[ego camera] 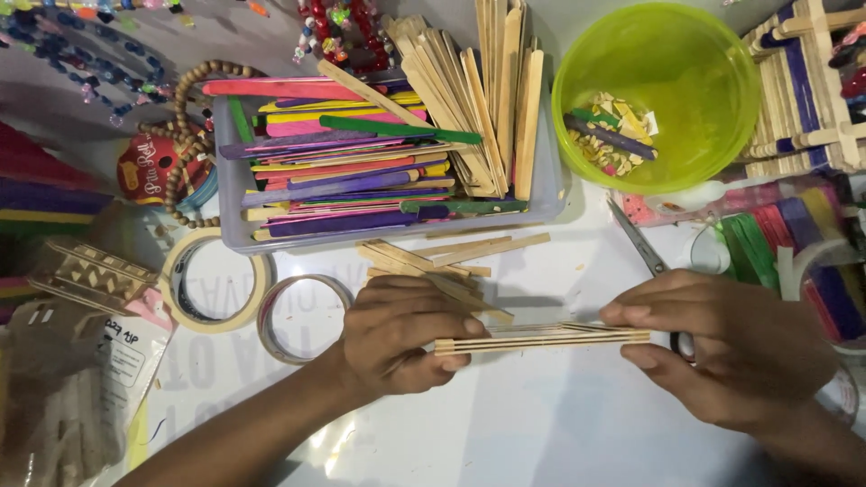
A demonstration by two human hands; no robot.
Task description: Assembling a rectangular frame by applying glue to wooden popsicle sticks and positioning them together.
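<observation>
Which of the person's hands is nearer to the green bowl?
The right hand is nearer: it lies below the green bowl, almost under it. The left hand is farther, down and to the left; both hold a stack of wooden sticks.

Glossy white tabletop (541,424), evenly lit

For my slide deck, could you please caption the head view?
Both hands, left hand and right hand, grip a stack of plain craft sticks below a tray of coloured sticks.
</observation>
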